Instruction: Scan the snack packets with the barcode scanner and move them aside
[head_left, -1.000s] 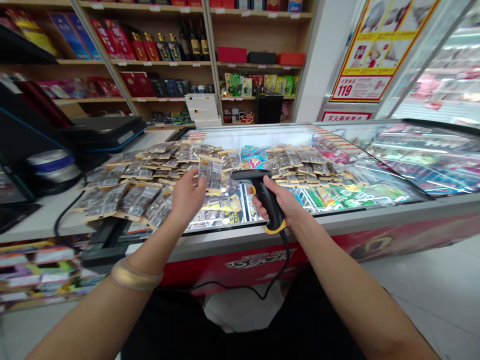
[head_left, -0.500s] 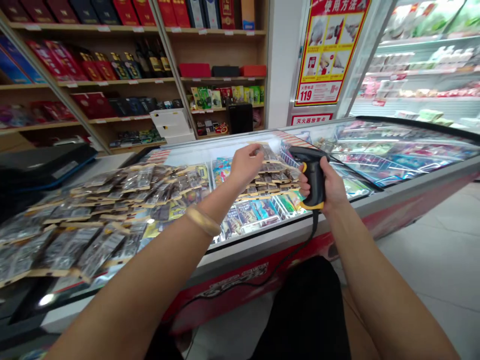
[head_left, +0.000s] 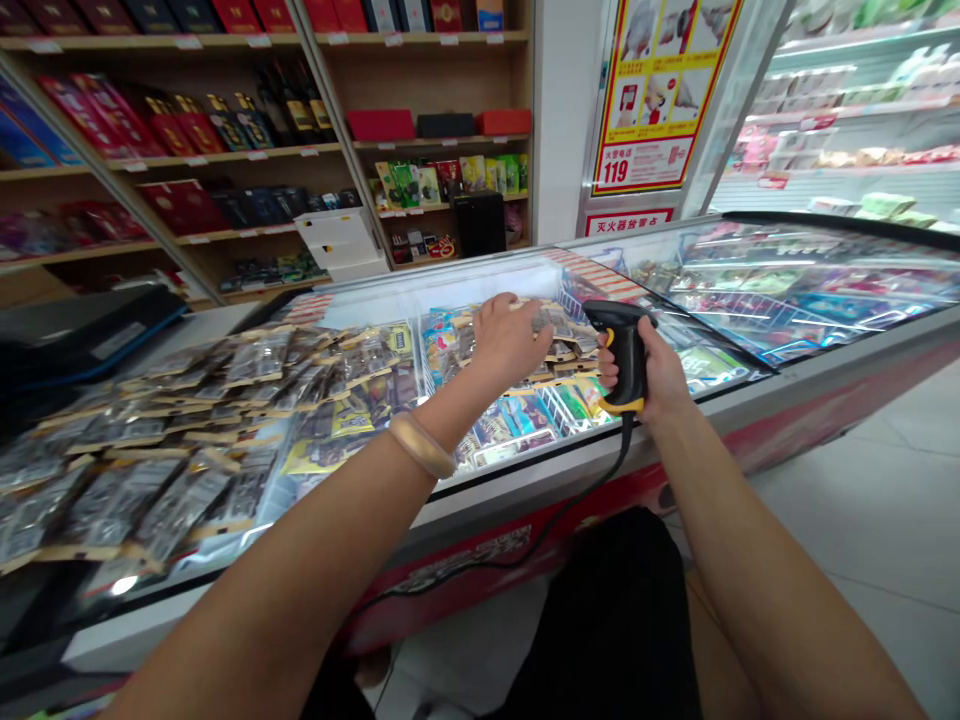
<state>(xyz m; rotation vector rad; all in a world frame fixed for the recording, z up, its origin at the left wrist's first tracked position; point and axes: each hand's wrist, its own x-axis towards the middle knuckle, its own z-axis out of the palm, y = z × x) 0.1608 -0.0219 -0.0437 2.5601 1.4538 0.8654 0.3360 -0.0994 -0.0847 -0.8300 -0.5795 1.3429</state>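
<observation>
My right hand [head_left: 665, 378] is wrapped round the grip of a black and yellow barcode scanner [head_left: 631, 362], its head pointing left over the glass-topped freezer. My left hand [head_left: 510, 340], with a gold bangle on the wrist, is over a smaller pile of clear-fronted packets with tan edges [head_left: 571, 350]. Its fingers are spread and bent downward, with no packet visibly gripped. The hand hides part of that pile. A larger heap of similar packets [head_left: 161, 425] covers the left part of the freezer top.
Beneath the packets is the freezer [head_left: 510, 480], with coloured goods in wire baskets under its glass. The scanner's black cable [head_left: 555, 515] hangs down its front. Shelves with boxes and bottles [head_left: 424, 140] stand behind. A dark device [head_left: 97, 325] sits at the left; a refrigerated display [head_left: 847, 130] stands at the right.
My left hand has moved slightly right and down, and its fingers have gone from closed together to spread. The scanner stays in my right hand, almost unmoved. The view has shifted slightly.
</observation>
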